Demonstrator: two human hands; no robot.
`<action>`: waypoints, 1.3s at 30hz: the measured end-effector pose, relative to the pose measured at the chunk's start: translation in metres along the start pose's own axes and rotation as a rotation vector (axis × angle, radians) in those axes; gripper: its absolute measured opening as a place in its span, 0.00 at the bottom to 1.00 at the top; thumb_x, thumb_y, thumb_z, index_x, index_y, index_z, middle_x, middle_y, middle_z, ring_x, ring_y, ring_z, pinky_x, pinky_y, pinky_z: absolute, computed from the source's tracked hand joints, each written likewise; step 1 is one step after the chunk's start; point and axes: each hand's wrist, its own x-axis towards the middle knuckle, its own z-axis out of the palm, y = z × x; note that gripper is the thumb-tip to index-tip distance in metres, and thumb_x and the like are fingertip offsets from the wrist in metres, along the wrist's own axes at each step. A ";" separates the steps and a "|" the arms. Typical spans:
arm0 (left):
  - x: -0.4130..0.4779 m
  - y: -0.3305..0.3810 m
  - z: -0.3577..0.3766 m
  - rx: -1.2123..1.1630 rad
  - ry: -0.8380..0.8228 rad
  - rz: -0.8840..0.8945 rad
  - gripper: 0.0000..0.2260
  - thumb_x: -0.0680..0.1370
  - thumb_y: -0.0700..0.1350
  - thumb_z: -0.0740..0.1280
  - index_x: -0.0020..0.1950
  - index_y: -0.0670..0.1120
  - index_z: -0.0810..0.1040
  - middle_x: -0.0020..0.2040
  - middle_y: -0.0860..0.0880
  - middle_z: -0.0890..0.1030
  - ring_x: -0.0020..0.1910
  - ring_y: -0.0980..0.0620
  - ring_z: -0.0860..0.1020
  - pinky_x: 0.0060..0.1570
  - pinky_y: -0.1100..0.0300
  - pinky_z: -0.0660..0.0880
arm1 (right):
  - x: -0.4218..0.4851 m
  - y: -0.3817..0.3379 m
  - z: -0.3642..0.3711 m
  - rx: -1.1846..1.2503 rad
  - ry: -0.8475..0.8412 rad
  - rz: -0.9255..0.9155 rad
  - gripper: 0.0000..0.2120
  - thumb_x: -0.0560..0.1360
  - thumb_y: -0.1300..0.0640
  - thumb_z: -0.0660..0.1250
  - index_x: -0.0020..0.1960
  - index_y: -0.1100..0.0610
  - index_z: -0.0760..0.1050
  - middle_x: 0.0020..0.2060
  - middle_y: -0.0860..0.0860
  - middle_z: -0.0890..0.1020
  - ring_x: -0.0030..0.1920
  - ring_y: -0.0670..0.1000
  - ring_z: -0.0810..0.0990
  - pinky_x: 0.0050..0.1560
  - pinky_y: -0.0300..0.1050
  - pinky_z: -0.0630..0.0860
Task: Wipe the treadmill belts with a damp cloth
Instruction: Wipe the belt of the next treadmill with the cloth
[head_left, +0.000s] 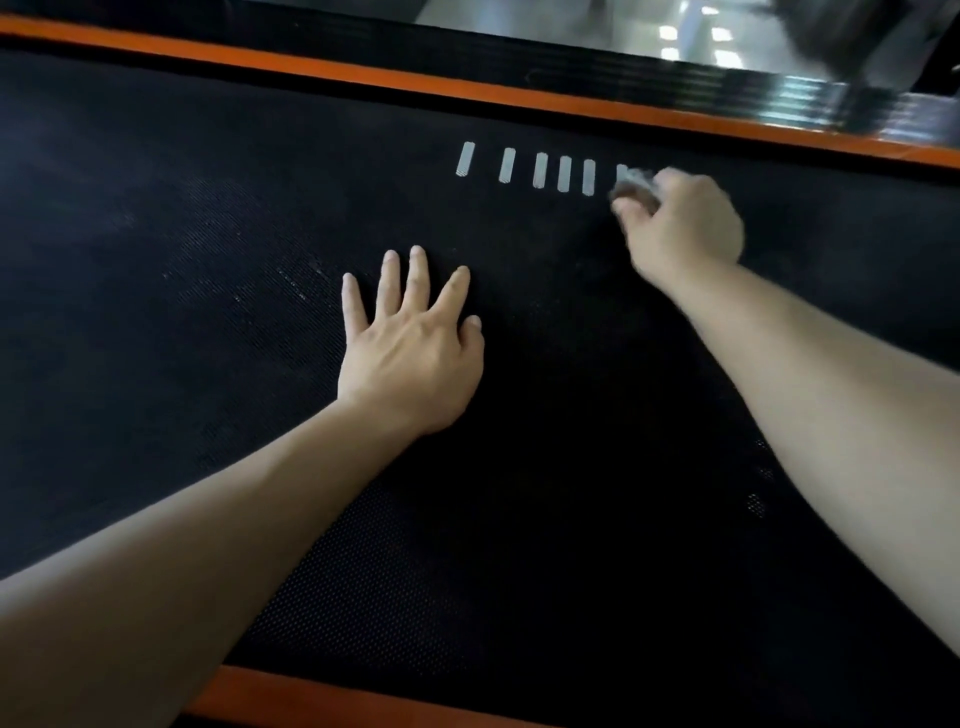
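Note:
The black textured treadmill belt (208, 291) fills most of the view. My left hand (410, 348) lies flat on it near the middle, fingers spread and straight. Farther right and higher, my right hand (685, 223) grips a small greyish cloth (634, 182) and holds it against the belt. The cloth is blurred and mostly hidden under the fingers. It covers the right end of a row of several short white stripes (540, 169) printed on the belt.
An orange side rail (363, 78) runs along the belt's far edge, with a glossy black frame (779, 93) and reflective floor beyond it. A second orange rail (311, 696) borders the near edge at the bottom.

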 end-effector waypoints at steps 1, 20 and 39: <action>0.000 0.000 0.000 0.002 0.004 -0.001 0.27 0.85 0.58 0.49 0.84 0.55 0.53 0.85 0.44 0.47 0.83 0.43 0.40 0.79 0.37 0.36 | -0.013 -0.010 0.002 0.035 -0.040 -0.099 0.15 0.78 0.40 0.66 0.51 0.52 0.78 0.45 0.50 0.78 0.44 0.54 0.78 0.40 0.46 0.71; -0.001 0.001 0.002 0.007 0.025 0.004 0.26 0.85 0.57 0.50 0.83 0.55 0.55 0.85 0.44 0.48 0.84 0.43 0.41 0.79 0.37 0.36 | 0.018 -0.025 0.016 -0.014 -0.034 -0.259 0.17 0.78 0.37 0.65 0.53 0.50 0.79 0.47 0.51 0.80 0.48 0.57 0.80 0.43 0.47 0.69; -0.001 0.002 0.001 0.004 0.049 0.027 0.26 0.84 0.58 0.49 0.83 0.54 0.54 0.85 0.42 0.48 0.83 0.41 0.42 0.78 0.36 0.36 | 0.052 -0.146 0.069 0.107 -0.083 -0.248 0.16 0.78 0.37 0.65 0.52 0.49 0.77 0.50 0.50 0.80 0.52 0.55 0.79 0.46 0.49 0.72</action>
